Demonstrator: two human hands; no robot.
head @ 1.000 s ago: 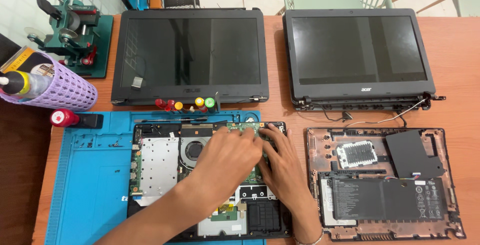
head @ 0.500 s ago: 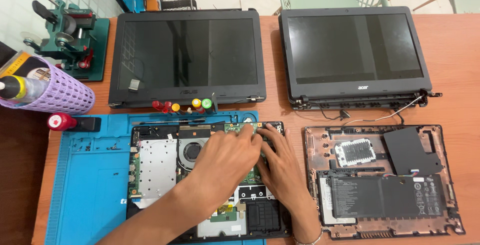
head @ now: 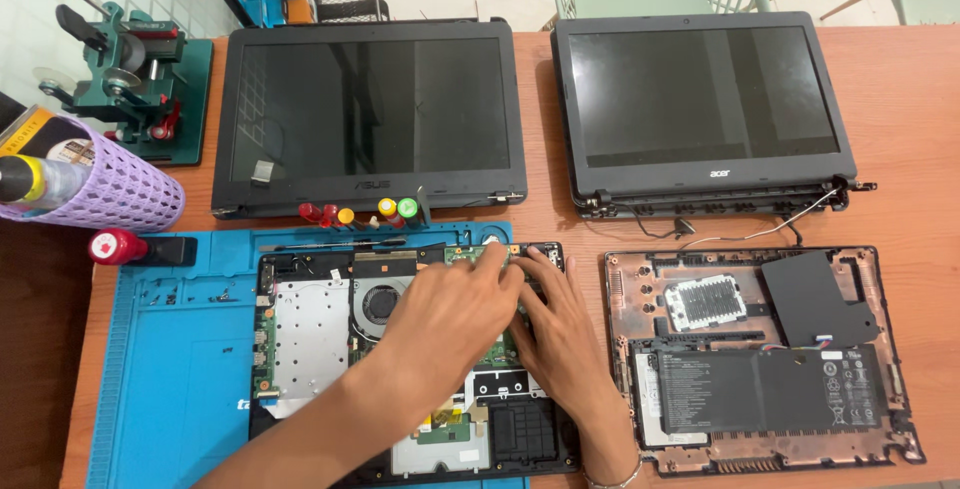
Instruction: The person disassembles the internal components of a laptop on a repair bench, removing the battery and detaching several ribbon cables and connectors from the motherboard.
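the person's left hand (head: 450, 314) and right hand (head: 555, 329) lay side by side on the opened laptop base (head: 310, 339), fingers pressed flat near its circuit board at the twelve o'clock edge; whether they pinched anything could not be told. the base sat on a blue mat (head: 170, 369), its cover already off, fan (head: 380, 301) and metal shield exposed, board not lifted out. its detached screen (head: 365, 119) lay at twelve o'clock beyond a row of coloured screwdrivers (head: 360, 214). at three o'clock a second base (head: 760, 359) lay stripped, battery in place, its screen (head: 700, 104) above.
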